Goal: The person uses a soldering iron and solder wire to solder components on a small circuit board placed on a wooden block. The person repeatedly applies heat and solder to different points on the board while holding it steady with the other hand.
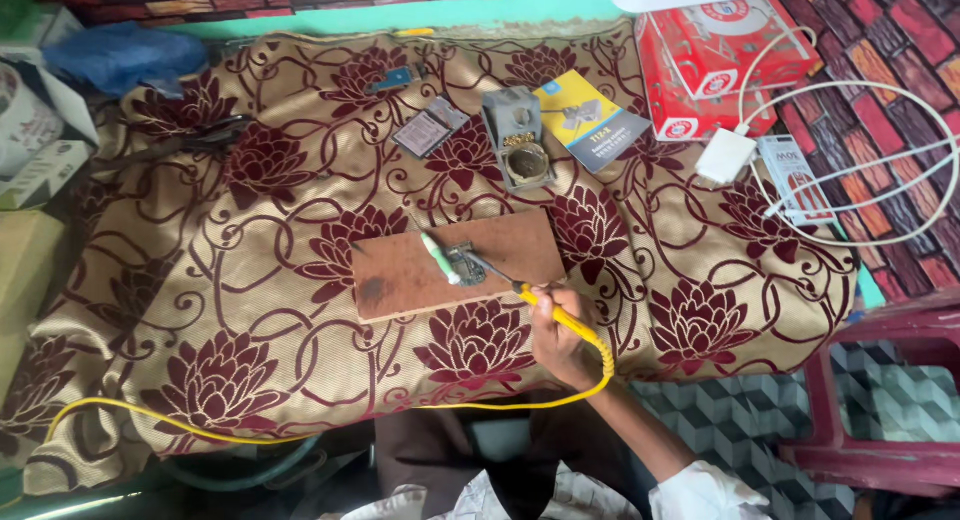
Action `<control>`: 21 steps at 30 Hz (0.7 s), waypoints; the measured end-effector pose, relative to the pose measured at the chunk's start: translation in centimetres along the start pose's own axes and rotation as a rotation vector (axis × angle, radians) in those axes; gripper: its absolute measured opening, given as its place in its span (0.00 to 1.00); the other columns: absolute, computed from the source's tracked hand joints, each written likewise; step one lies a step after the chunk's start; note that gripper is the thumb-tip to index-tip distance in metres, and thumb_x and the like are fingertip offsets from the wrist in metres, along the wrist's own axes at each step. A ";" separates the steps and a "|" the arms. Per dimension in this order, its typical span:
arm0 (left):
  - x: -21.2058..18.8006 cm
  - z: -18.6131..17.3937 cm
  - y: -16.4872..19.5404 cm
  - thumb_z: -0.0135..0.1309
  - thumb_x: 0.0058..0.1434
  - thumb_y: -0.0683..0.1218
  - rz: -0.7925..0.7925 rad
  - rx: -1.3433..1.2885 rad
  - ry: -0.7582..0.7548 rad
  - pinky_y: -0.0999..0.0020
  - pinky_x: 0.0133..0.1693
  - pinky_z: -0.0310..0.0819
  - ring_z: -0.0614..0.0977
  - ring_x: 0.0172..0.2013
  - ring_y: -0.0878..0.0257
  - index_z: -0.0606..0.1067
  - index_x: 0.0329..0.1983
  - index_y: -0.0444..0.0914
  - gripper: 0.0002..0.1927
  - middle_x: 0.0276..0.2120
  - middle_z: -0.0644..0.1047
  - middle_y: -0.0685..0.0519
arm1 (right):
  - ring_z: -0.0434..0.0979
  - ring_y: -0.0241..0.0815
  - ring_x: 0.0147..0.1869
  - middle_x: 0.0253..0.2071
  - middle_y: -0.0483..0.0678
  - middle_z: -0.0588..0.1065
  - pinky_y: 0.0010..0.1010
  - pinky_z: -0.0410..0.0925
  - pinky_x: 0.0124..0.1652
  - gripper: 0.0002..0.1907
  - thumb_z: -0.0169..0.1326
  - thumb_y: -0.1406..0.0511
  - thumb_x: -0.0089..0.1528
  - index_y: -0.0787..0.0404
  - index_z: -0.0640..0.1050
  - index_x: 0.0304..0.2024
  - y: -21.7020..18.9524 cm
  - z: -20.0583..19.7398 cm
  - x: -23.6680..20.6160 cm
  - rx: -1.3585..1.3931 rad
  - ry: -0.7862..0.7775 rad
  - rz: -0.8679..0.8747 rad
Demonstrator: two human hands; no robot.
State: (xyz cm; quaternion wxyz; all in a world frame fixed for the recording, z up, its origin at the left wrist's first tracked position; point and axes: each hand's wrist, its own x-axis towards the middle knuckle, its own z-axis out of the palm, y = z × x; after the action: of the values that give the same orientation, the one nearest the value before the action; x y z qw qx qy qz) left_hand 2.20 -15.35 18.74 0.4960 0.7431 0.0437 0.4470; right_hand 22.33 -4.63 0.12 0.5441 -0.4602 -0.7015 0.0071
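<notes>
head view: right hand [558, 342] is gripping, fingers clamped, a yellow soldering iron [545, 305], tip touching a small part [466, 263] on a wooden board [400, 275] lying on floral cloth [250, 280]; brick-patterned wall [880, 40] is bordering it.

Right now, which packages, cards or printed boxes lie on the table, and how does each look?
Red cardboard box with white round emblems: top right.
Yellow and dark blue printed card: upper centre, beside the grey holder.
Small white blister pack: right edge, under white cables.
White carton: far left.
</notes>
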 end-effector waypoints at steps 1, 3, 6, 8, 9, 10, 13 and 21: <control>-0.1 -0.1 -0.1 0.55 0.59 0.50 0.002 0.002 0.001 0.39 0.48 0.61 0.67 0.52 0.38 0.78 0.50 0.43 0.16 0.48 0.75 0.42 | 0.78 0.45 0.33 0.32 0.51 0.77 0.38 0.68 0.37 0.06 0.49 0.67 0.70 0.63 0.69 0.39 -0.1 0.0 0.1 0.004 -0.004 -0.001; -0.3 0.0 0.1 0.55 0.59 0.51 -0.006 0.005 0.004 0.38 0.48 0.60 0.67 0.52 0.37 0.77 0.51 0.43 0.17 0.48 0.75 0.41 | 0.78 0.47 0.35 0.33 0.52 0.77 0.39 0.69 0.38 0.06 0.49 0.67 0.70 0.64 0.69 0.40 -0.2 -0.2 0.2 -0.023 -0.005 -0.016; -0.4 0.1 0.5 0.55 0.60 0.52 -0.003 0.001 0.009 0.37 0.48 0.60 0.67 0.53 0.36 0.77 0.51 0.43 0.18 0.47 0.75 0.39 | 0.78 0.47 0.34 0.32 0.52 0.77 0.39 0.69 0.37 0.06 0.49 0.67 0.70 0.64 0.69 0.40 -0.3 0.0 0.3 0.009 -0.010 0.006; -0.4 -0.1 0.4 0.55 0.60 0.53 -0.002 0.001 0.009 0.37 0.48 0.60 0.66 0.53 0.35 0.76 0.52 0.43 0.19 0.47 0.74 0.38 | 0.79 0.46 0.33 0.32 0.52 0.77 0.39 0.69 0.36 0.06 0.49 0.67 0.69 0.64 0.69 0.40 -0.4 0.0 0.5 0.028 -0.009 0.022; -0.5 -0.3 0.3 0.55 0.60 0.54 0.000 0.007 0.010 0.37 0.48 0.59 0.66 0.53 0.35 0.76 0.52 0.42 0.19 0.47 0.74 0.38 | 0.79 0.46 0.33 0.32 0.52 0.77 0.38 0.69 0.36 0.06 0.49 0.67 0.69 0.64 0.69 0.40 -0.4 0.0 0.6 0.031 -0.008 0.025; -0.6 -0.5 0.2 0.55 0.60 0.54 0.002 0.012 0.012 0.36 0.48 0.59 0.66 0.53 0.35 0.76 0.52 0.42 0.19 0.46 0.74 0.37 | 0.79 0.46 0.32 0.33 0.52 0.77 0.38 0.69 0.35 0.06 0.49 0.67 0.69 0.63 0.69 0.39 -0.4 0.0 0.6 0.037 -0.007 0.027; -0.7 -1.3 0.0 0.55 0.61 0.56 0.013 0.029 0.018 0.35 0.48 0.59 0.66 0.53 0.34 0.75 0.53 0.42 0.21 0.46 0.74 0.35 | 0.79 0.50 0.36 0.35 0.52 0.77 0.41 0.70 0.39 0.06 0.48 0.67 0.72 0.65 0.68 0.43 -0.3 -0.2 0.7 -0.015 -0.017 -0.058; 0.0 -4.3 0.4 0.55 0.62 0.60 -0.038 0.479 0.163 0.33 0.49 0.58 0.64 0.53 0.31 0.74 0.55 0.41 0.24 0.44 0.72 0.31 | 0.79 0.48 0.31 0.32 0.53 0.77 0.39 0.69 0.34 0.05 0.49 0.68 0.69 0.63 0.68 0.39 0.3 0.2 0.3 0.029 0.001 -0.002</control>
State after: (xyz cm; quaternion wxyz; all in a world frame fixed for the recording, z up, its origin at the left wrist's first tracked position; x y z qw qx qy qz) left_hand -0.98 -12.59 19.47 0.3091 0.8001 0.2020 0.4728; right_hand 22.37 -4.18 0.10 0.5509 -0.4517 -0.7016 0.0164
